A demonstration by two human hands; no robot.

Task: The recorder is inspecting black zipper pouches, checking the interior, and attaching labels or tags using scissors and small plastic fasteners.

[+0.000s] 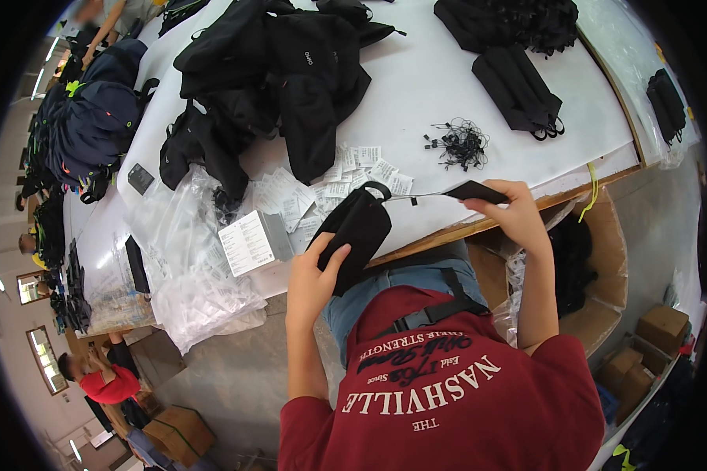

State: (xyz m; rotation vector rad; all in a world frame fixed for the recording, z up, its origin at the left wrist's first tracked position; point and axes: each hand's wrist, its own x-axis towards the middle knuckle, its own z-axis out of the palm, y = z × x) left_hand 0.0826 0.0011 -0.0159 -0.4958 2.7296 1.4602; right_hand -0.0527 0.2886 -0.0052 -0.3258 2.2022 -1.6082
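My left hand is closed round a small black fabric pouch with a loop at its top end, held just over the table's front edge. In the fingers of my right hand is a black hang tag. A thin dark string runs taut from the tag to the pouch's loop. Beyond my hands lies a tangle of black tag strings. Printed white paper labels are scattered beside the pouch, near a neat stack of white printed cards.
Black fabric bags are heaped on the white table, with more black pouches at the back right. Clear plastic bags hang over the left edge. An open cardboard box stands below right. Other people are at left.
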